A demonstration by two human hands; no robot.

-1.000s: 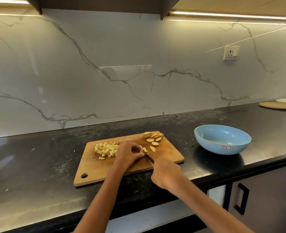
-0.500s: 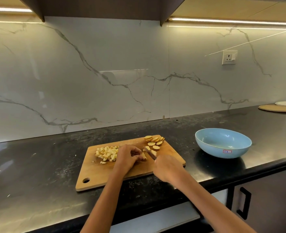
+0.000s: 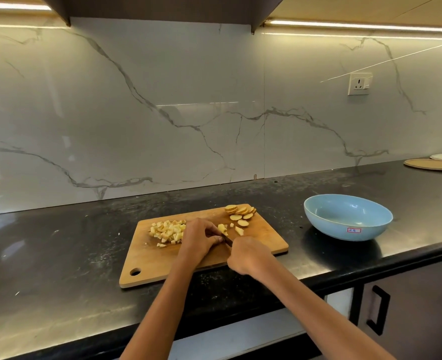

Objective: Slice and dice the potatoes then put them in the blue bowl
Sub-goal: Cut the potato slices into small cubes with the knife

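I see my right hand (image 3: 249,254) closed around the knife (image 3: 228,240) handle, blade angled toward my left hand (image 3: 199,239), whose curled fingers seem to pin a piece I cannot make out. The blade sits just beside those fingertips, so a slip could nick them. Loose cuts (image 3: 223,227) near the blade could skid. Diced potatoes (image 3: 168,231) pile on the cutting board's (image 3: 264,239) left half, slices (image 3: 240,214) at its far right corner. The blue bowl (image 3: 348,218), toward the surface's right end, holds nothing yet.
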